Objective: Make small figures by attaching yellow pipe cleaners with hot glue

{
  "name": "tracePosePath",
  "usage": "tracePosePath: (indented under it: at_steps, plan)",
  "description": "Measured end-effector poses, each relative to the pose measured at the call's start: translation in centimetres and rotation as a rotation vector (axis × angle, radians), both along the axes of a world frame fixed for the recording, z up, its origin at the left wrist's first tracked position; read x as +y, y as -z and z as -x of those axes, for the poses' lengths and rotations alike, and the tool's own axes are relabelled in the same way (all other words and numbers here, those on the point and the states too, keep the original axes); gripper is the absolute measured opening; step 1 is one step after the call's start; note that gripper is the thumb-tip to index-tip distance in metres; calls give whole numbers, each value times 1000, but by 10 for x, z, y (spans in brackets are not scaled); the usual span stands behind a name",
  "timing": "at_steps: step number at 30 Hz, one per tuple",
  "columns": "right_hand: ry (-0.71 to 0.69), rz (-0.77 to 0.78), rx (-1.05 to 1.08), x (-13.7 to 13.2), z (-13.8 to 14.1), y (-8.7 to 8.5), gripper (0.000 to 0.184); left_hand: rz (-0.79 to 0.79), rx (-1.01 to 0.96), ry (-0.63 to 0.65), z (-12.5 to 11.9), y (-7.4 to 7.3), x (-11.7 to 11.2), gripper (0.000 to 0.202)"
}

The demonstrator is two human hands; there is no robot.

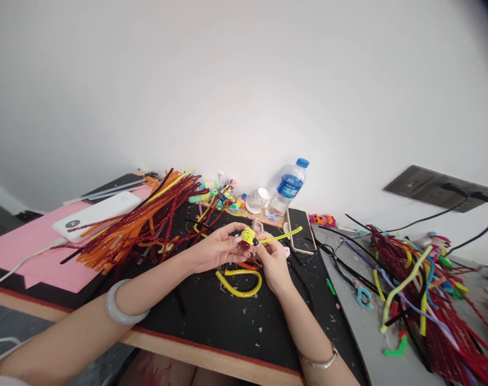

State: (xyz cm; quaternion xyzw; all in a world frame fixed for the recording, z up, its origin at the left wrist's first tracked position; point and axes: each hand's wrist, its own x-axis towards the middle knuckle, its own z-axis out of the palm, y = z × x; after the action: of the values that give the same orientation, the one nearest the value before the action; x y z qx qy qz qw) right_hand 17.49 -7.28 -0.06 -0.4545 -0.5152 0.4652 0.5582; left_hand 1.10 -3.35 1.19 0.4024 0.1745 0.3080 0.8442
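Note:
Above the black mat, both hands meet around a small pipe-cleaner figure (248, 236) with a yellow top, dark red and a black spot. My left hand (218, 247) pinches it from the left between thumb and fingers. From the other side, my right hand (271, 260) closes on the figure's right edge, near the black spot. A yellow pipe cleaner (284, 235) sticks out to the right past the right fingers; where it joins the figure is hidden. Below the hands, a bent yellow pipe cleaner (241, 293) lies on the mat.
Orange and dark red pipe cleaners (125, 228) lie left beside a white power bank (101, 212) and pink sheets (35, 241). A water bottle (286, 193), paper cup (258, 200) and phone (301, 230) are behind. More pipe cleaners (440, 321) cover the grey table, right.

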Motion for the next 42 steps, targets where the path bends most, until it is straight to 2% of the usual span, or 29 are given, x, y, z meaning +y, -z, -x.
tracePosePath:
  at_steps: [10,22,33,37,42]
  plan:
    - [-37,11,150,2,-2,5,16,14,-13,63,1,-1,-2,40]
    - [70,-5,55,3,-3,2,22,-16,54,-42,-2,4,1,40]
    - [105,-33,-32,4,-5,5,19,-271,190,-215,-3,6,3,39]
    - [126,-47,-92,4,-5,4,19,-319,231,-215,-3,9,5,42]
    - [131,-73,-140,4,-5,2,19,-301,260,-199,-3,11,6,45]
